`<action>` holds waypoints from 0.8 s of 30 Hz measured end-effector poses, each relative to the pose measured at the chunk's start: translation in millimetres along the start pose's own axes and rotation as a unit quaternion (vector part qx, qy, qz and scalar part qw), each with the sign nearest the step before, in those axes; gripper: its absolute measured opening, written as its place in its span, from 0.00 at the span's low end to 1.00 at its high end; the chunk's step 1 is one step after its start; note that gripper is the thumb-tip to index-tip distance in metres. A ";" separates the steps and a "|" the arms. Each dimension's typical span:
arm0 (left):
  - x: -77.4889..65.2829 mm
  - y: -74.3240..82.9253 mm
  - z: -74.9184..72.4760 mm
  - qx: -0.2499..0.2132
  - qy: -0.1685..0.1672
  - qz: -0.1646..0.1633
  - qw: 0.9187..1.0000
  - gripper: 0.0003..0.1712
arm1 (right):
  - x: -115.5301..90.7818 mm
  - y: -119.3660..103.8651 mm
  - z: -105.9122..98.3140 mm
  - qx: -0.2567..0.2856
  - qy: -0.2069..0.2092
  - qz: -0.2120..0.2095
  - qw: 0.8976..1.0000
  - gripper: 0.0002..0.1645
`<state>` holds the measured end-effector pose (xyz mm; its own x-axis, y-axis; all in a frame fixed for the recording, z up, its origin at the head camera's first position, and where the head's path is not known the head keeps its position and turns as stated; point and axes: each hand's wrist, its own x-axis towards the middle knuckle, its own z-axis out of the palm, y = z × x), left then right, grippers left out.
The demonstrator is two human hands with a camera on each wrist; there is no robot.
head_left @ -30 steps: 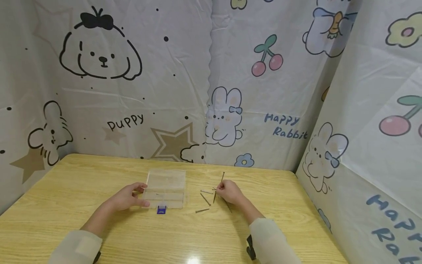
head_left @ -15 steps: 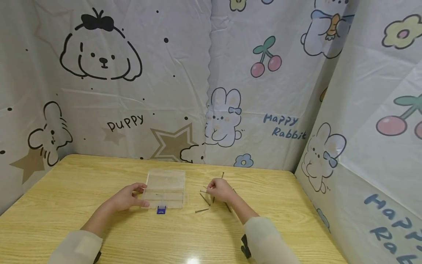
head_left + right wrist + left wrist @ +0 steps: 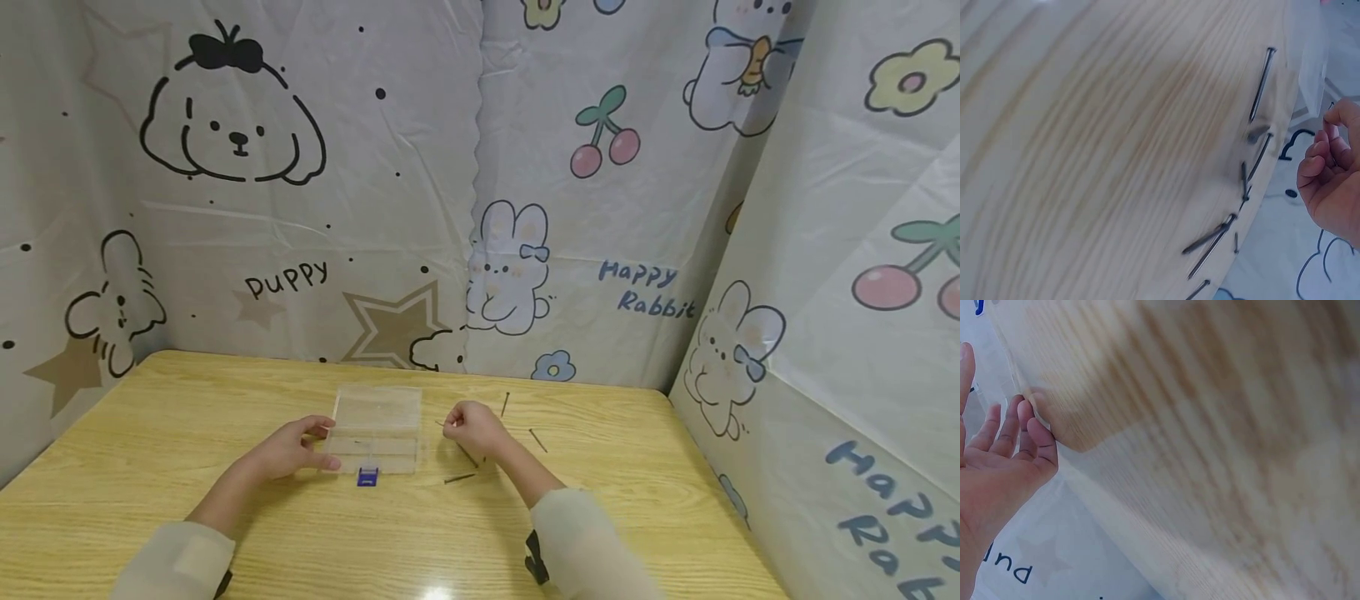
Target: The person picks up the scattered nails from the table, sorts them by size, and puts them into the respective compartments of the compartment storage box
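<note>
A clear plastic box (image 3: pixel 378 408) with a blue latch (image 3: pixel 367 477) rests on the table. My left hand (image 3: pixel 288 447) touches its left side, thumb at the front corner and fingers relaxed along the edge. A small thin item (image 3: pixel 357 442) lies inside the box. To the box's right, my right hand (image 3: pixel 474 427) pinches a thin nail (image 3: pixel 439 422) between thumb and forefinger, just above the table. The nail's tip pokes past the fingertips; the rest is covered. Several loose nails (image 3: pixel 1262 85) lie below the right hand, some of them hidden in the head view by the hand and forearm.
One nail (image 3: pixel 506 404) lies farther back and another nail (image 3: pixel 537 440) to the right of the forearm. A third nail (image 3: pixel 459 478) is near the box's front right. Printed cloth (image 3: pixel 405 208) hangs behind the wooden table (image 3: pixel 360 542) and at its sides.
My right hand has moved left toward the box with the pinched nail, uncovering nails on its right. My left hand and the box have stayed in place.
</note>
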<state>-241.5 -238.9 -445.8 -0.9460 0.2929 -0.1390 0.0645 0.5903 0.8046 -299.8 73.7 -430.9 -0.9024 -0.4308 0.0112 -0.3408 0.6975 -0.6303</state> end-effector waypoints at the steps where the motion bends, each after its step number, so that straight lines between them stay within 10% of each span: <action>1: 0.1 -0.3 0.1 -0.001 0.000 0.000 1.000 0.46 | 0.6 -2.6 1.2 0.005 -0.004 0.000 1.000 0.05; 24: -1.8 -0.2 0.9 -0.015 0.004 0.010 1.000 0.46 | 19.8 -50.3 37.7 -0.013 -0.017 -0.019 1.000 0.04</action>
<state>-239.6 -238.9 -446.3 -0.9469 0.2984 -0.1194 0.0735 0.5625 0.8235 -290.5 8.5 -428.3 -0.8795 -0.4759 0.0070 -0.3811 0.6954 -0.6093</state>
